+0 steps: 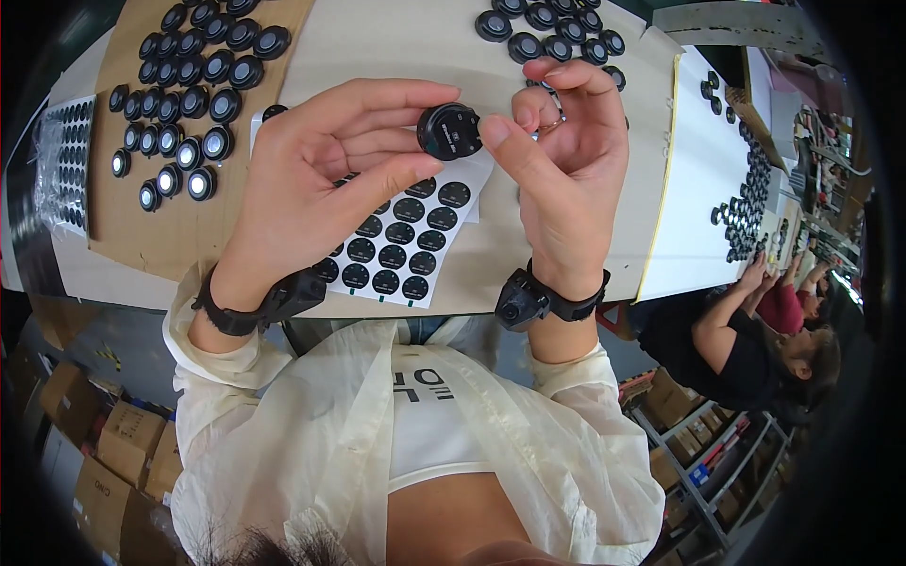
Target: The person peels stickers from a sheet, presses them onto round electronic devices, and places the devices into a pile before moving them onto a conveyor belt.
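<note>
My left hand is closed on a round black puck-shaped part, pinching it between thumb and fingertips. Small light printing shows on its flat face, which is turned up toward me. My right hand touches the right edge of this part with its thumb; its other fingers are raised, bent and apart, and one wears a ring. Below both hands lies a white sheet with rows of round black labels. My left hand hides the sheet's upper left portion.
Many similar black parts stand on brown cardboard at left, beside a plastic-wrapped label sheet. More black parts sit at the far right. Another person works at a white table on the right. Cardboard boxes stand lower left.
</note>
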`<action>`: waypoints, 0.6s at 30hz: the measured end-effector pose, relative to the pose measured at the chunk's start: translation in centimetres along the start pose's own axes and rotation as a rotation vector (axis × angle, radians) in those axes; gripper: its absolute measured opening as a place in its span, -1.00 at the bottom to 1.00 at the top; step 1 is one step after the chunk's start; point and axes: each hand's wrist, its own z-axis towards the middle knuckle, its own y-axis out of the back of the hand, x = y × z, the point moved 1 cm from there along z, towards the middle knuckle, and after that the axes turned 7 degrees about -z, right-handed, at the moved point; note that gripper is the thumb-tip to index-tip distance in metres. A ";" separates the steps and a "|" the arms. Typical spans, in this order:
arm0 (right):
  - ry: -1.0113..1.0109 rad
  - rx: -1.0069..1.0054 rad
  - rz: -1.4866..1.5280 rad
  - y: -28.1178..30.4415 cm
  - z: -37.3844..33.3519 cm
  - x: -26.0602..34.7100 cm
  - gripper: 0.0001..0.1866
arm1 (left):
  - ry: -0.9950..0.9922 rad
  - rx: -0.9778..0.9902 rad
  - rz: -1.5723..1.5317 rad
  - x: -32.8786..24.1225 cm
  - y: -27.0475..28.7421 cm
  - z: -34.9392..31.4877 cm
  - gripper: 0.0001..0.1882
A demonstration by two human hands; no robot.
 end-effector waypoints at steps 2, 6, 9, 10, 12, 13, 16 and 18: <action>-0.012 0.009 -0.035 -0.1 -0.1 0.1 -0.51 | -0.002 0.004 0.007 0.0 0.0 0.0 -0.61; -0.012 0.005 -0.061 -0.2 -0.2 0.1 -0.52 | -0.034 0.005 -0.005 0.1 -0.1 0.0 -0.62; -0.002 -0.003 -0.028 -0.3 -0.2 0.0 -0.52 | -0.030 0.019 0.019 0.1 0.1 0.0 -0.58; 0.002 -0.007 -0.012 -0.3 -0.2 0.0 -0.52 | -0.027 0.026 0.030 0.1 0.2 0.0 -0.55; 0.020 -0.014 0.000 -0.1 -0.1 0.0 -0.53 | -0.029 0.023 0.036 0.1 0.3 0.2 -0.56; 0.039 -0.022 0.011 0.1 0.0 0.0 -0.53 | -0.031 0.021 0.042 0.1 0.4 0.3 -0.56; 0.049 -0.035 0.016 0.3 0.1 0.1 -0.54 | -0.025 0.017 0.052 0.1 0.5 0.2 -0.56; 0.034 -0.046 0.004 0.3 0.1 0.2 -0.55 | -0.009 0.011 0.063 0.2 0.5 0.1 -0.56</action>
